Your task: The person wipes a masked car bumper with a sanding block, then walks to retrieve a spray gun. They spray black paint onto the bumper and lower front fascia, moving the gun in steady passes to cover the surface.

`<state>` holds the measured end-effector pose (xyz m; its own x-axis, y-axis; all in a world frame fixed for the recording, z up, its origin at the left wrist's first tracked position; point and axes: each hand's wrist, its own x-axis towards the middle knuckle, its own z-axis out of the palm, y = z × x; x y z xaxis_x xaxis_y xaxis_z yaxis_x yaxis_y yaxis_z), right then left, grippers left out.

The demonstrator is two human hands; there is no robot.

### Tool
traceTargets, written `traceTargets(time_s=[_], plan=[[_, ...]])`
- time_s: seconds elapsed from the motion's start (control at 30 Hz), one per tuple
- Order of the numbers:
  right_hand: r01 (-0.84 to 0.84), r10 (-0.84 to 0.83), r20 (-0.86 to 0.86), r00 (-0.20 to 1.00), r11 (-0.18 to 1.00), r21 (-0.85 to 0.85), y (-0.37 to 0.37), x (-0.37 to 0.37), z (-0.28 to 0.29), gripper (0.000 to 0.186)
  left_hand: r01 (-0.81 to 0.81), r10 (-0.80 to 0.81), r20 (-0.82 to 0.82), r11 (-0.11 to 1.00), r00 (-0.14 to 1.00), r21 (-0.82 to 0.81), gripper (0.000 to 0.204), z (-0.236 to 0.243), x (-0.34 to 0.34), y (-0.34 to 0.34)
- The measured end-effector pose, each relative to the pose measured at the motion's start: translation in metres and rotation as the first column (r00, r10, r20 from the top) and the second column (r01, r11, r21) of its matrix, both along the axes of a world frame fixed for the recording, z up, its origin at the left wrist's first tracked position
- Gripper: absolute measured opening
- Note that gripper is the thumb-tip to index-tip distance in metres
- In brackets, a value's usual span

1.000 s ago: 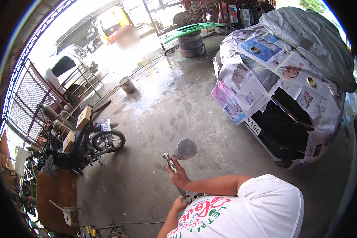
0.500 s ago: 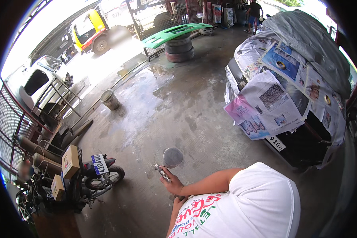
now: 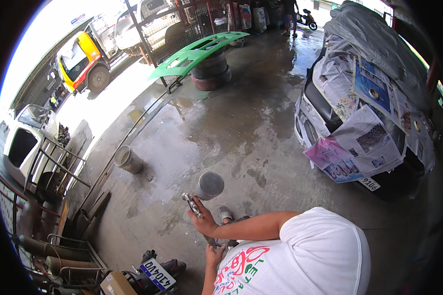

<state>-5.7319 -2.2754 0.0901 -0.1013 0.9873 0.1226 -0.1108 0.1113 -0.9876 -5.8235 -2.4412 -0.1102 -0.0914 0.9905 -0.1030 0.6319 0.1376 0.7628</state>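
My right hand (image 3: 201, 217) grips a silver spray gun (image 3: 192, 205), which has a round metal cup (image 3: 210, 185) at its upper side. Below it, near my white printed shirt, my left hand (image 3: 213, 254) is closed around something grey that is partly hidden and too unclear to name. A shoe (image 3: 224, 213) shows just beyond my right forearm.
A newspaper-covered car (image 3: 359, 142) stands right. A green bumper (image 3: 192, 58) rests on stacked tires (image 3: 211, 77). Left are a bucket (image 3: 128, 160), metal railings, gas cylinders (image 3: 49, 248) and a motorcycle (image 3: 167, 265). Trucks (image 3: 76, 61), a person (image 3: 289, 17) and a scooter (image 3: 307, 19) are farther back.
My view has swung rightward: the bumper and trucks shift left in frame, the motorcycle slides down to the lower edge, and the far person and scooter come into view. Both grips stay alike.
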Motion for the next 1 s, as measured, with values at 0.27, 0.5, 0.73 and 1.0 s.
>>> traceTargets(time_s=[0.27, 0.5, 0.73, 1.0], plan=[[0.054, -0.053, -0.096, 0.994, 0.999, 0.008, 0.271, -0.179, 0.044, 0.061, -0.269, 0.800, 0.524, 0.595, 0.294, -0.758, 0.092, -0.027, -0.166, 0.300], [0.152, -0.152, -0.022, 0.988, 0.988, 0.030, 0.469, -0.283, 0.041, 0.063, 0.114, 0.796, 0.494, 0.559, -0.350, -0.821, 0.116, -0.062, -0.323, 0.530], [0.495, -0.506, 0.096, 0.857, 0.861, 0.115, 0.663, -0.396, -0.055, 0.066, -0.474, 0.790, 0.598, 0.581, 0.133, -0.662, 0.082, -0.101, -0.466, 0.794], [0.568, -0.583, -0.022, 0.812, 0.800, -0.193, 0.827, -0.503, -0.067, 0.066, -0.548, 0.558, 0.087, 0.753, 0.825, 0.364, 0.048, -0.037, -0.632, 1.043]])
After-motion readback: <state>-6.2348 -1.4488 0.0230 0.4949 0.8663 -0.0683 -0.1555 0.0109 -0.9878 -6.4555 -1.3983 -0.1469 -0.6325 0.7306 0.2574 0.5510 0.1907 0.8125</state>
